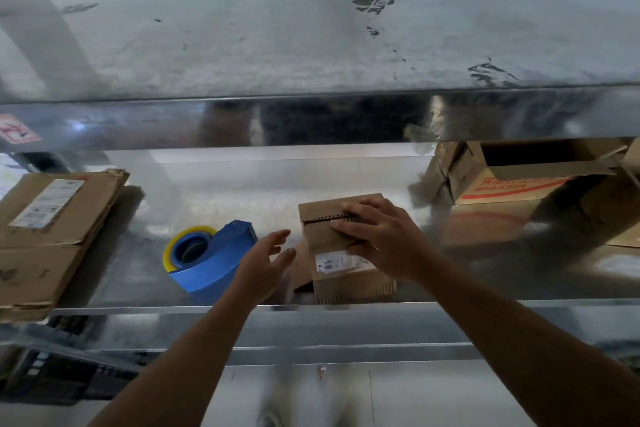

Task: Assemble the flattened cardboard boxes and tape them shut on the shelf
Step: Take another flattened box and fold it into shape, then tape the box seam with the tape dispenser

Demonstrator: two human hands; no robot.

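Small cardboard box (320,236) sits on the metal shelf (242,198), near the front edge, roughly centre. It is set up, not flat. The top has a jagged dark tear line across it and a white label (337,262) towards you. A brown flap (301,269) sticks out low on its left side.

Your right hand (377,236) lies on top of the box with the fingers fairly straight and a bit spread, the palm over the right half and the fingertips reaching the tear line. It is not curled round anything.

Your left hand (265,263) is just left of the box with the fingers spread and loose, holding nothing. It is blurred, so I cannot tell if it touches the box side or the flap.

Blue tape dispenser (221,253) rests on the shelf just left of your left hand, apart from the box, with a yellowish tape roll (170,253) on its left end.

Stack of flattened cardboard (52,236) lies at the far left of the shelf, with a white label on the top sheet and its front end overhanging the shelf edge.

Open cardboard box with red print (512,184) is on the right, on top of more cardboard, well apart from the small box.

Upper shelf (277,45) runs across above, grey and scuffed, with a red sticker (17,130) on its front edge at left.
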